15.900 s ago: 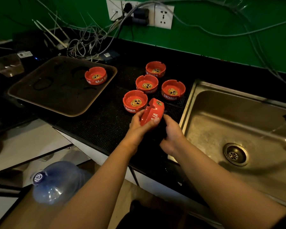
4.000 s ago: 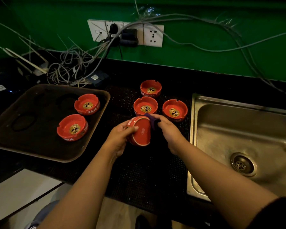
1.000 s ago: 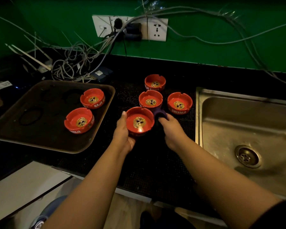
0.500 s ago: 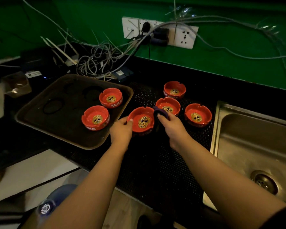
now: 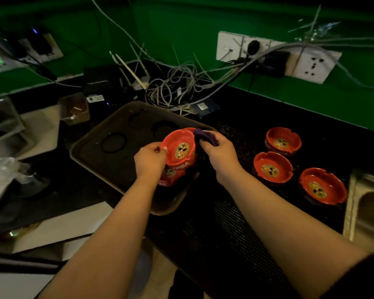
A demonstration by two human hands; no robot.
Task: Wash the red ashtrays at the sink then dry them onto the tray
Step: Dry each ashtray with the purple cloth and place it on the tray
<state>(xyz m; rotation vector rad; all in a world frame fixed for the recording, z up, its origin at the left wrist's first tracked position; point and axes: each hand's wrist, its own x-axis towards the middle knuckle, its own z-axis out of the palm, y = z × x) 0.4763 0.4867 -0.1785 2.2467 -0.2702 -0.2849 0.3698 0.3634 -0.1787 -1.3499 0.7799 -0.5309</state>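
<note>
My left hand [image 5: 149, 159] grips a red ashtray [image 5: 180, 149] by its left rim, holding it tilted above the brown tray [image 5: 99, 145]. My right hand [image 5: 219, 153] holds a dark purple cloth [image 5: 204, 135] against the ashtray's right rim. Under the held ashtray, another red ashtray [image 5: 171, 174] lies on the tray, mostly hidden; a sliver of a third shows behind. Three red ashtrays [image 5: 282, 140] [image 5: 272, 167] [image 5: 322, 185] sit on the black mat to the right.
The steel sink's rim [image 5: 352, 203] shows at the right edge. A tangle of cables [image 5: 177, 87] and a wall socket strip [image 5: 276, 56] lie behind the tray. A small clear container [image 5: 75, 108] stands left of the tray. White boards [image 5: 58, 225] sit below the counter.
Both hands have carried the ashtray and cloth leftward from the mat to over the tray, and the ashtray is lifted and tilted. The camera has swung left.
</note>
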